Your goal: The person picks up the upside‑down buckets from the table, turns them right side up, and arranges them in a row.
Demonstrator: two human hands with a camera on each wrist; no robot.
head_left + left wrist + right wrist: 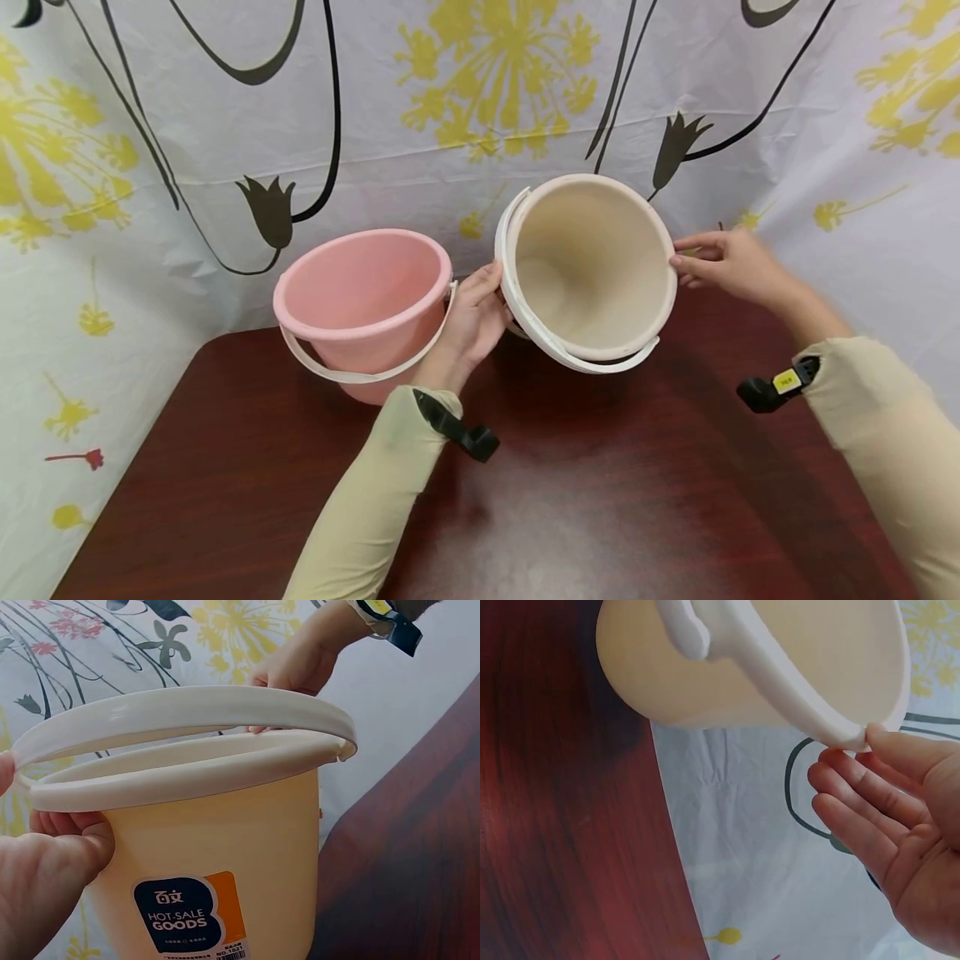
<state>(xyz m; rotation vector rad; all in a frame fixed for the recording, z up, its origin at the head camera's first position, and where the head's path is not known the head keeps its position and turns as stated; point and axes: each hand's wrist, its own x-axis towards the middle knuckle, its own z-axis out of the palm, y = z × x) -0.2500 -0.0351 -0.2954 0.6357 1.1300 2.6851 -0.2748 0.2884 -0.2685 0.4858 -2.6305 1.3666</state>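
left hand (471, 321) grip: fingers curled round cream bucket (592, 275) rim | right hand (723, 265) grip: wide, straight fingertips touching opposite rim | bucket tilted above surface (600, 500)

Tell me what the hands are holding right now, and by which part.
Both hold the cream bucket, tilted above the table: left hand grips its rim and side, right hand touches the opposite rim with straight fingers. The pink bucket is untouched.
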